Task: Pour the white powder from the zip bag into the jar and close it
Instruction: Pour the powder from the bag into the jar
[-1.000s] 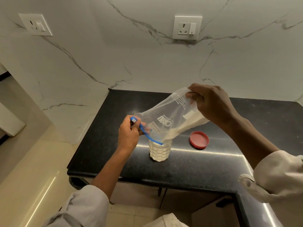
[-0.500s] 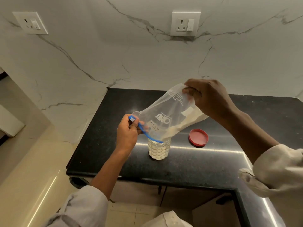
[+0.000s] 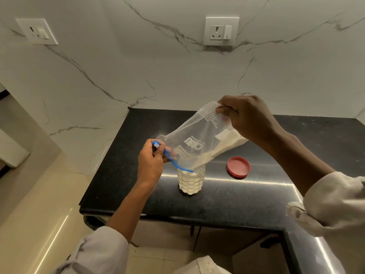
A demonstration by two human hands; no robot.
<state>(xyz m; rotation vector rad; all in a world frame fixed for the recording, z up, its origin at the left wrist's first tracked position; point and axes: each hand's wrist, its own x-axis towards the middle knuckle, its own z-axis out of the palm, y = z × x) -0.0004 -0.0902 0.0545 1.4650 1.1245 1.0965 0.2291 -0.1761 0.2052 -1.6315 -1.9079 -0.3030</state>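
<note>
The bag (image 3: 199,139) hangs tilted over the jar (image 3: 190,179), mouth down, its blue zip strip (image 3: 173,162) dipping to the jar's rim. The left hand (image 3: 151,163) pinches the zip end of the bag between thumb and curled fingers, holding the mouth beside the jar opening. The right hand (image 3: 246,117) grips the bag's raised bottom corner — fingers folded tight over the plastic — so the bag slopes down from right to left. White powder (image 3: 221,147) lies along the lower side of the bag, running toward the mouth, and the jar already looks nearly full of white. The jar stands upright on the black counter (image 3: 227,200), open. Its red lid (image 3: 238,167) lies flat on the counter to the right of the jar, apart from it. Behind — a marble wall (image 3: 138,72) with two sockets (image 3: 220,31).
</note>
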